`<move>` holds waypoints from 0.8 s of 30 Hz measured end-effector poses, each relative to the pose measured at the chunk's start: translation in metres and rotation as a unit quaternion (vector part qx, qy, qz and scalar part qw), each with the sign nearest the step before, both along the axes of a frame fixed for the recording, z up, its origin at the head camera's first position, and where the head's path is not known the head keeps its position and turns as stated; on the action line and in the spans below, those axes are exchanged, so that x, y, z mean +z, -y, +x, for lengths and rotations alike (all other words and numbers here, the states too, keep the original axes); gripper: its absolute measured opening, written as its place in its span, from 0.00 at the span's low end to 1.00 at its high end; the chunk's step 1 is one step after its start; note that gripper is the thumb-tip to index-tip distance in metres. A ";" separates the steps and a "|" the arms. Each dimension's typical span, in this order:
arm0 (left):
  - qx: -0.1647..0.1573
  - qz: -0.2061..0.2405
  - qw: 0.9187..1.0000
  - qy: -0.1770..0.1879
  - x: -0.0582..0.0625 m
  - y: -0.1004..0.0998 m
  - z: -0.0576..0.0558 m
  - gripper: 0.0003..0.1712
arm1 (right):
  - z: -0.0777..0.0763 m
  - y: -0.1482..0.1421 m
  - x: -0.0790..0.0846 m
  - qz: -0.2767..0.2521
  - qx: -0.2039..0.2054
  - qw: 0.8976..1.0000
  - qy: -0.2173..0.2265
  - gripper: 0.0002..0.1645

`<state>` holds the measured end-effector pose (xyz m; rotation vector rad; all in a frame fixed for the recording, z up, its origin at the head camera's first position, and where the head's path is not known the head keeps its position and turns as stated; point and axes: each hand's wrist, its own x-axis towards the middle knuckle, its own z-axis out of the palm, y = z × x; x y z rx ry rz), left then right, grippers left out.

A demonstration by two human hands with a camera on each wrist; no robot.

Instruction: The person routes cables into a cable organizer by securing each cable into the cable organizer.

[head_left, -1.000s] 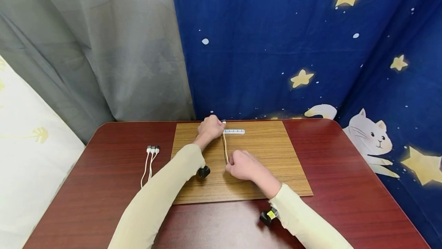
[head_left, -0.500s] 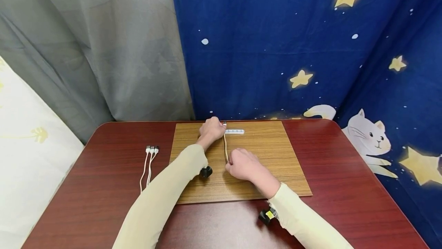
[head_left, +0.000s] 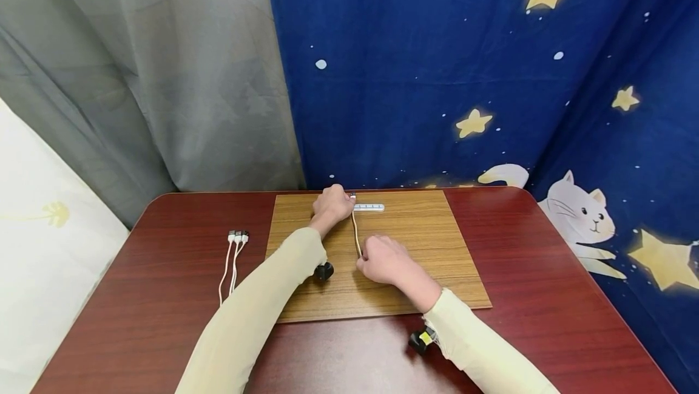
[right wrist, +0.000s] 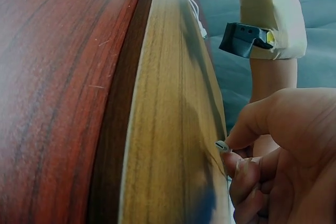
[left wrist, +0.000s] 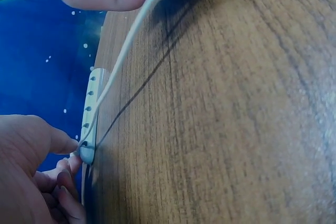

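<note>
A white charging cable point(head_left: 356, 233) runs between my two hands, fairly taut above the board in the left wrist view. My left hand point(head_left: 332, 201) pinches it at the left end of a white slotted cable holder point(head_left: 371, 207). Past those fingers, the cable's USB plug point(head_left: 352, 196) shows beyond the holder. My right hand point(head_left: 384, 260), nearer the body, grips the other end by its small connector point(right wrist: 222, 146), whose oval tip pokes out between thumb and finger. Whether the cable sits fully inside a slot is hard to tell, as the left fingertips point(left wrist: 71, 146) cover that spot.
A wood-grain board point(head_left: 426, 285) lies under both hands on a dark red table point(head_left: 524, 260). To the left, several white cables point(head_left: 235, 260) lie side by side with their plugs pointing away, partly behind the left sleeve. Curtains hang behind the table's far edge.
The USB plug beyond the left hand has slid slightly nearer to the holder. Both hands keep their grip on the cable and stay almost in place. The head view has shifted a little.
</note>
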<state>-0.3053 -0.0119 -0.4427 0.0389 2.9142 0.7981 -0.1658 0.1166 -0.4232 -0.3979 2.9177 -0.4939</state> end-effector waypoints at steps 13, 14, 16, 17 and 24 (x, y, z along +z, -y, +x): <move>-0.006 -0.005 1.000 -0.004 -0.001 -0.001 0.001 0.30 | 0.002 0.003 -0.001 0.004 -0.019 1.000 0.014 0.23; -0.006 -0.005 1.000 -0.003 0.000 -0.001 0.001 0.29 | 0.002 0.003 -0.001 0.005 -0.019 1.000 0.013 0.22; -0.004 -0.007 1.000 -0.002 0.000 -0.001 0.001 0.29 | 0.003 0.004 -0.002 0.007 -0.019 1.000 0.014 0.21; -0.003 -0.007 1.000 -0.001 0.000 -0.001 0.000 0.28 | 0.003 0.004 -0.002 0.006 -0.018 1.000 0.013 0.21; 0.008 0.000 1.000 0.009 0.000 -0.001 -0.002 0.22 | 0.002 0.008 -0.005 0.005 -0.020 1.000 0.015 0.20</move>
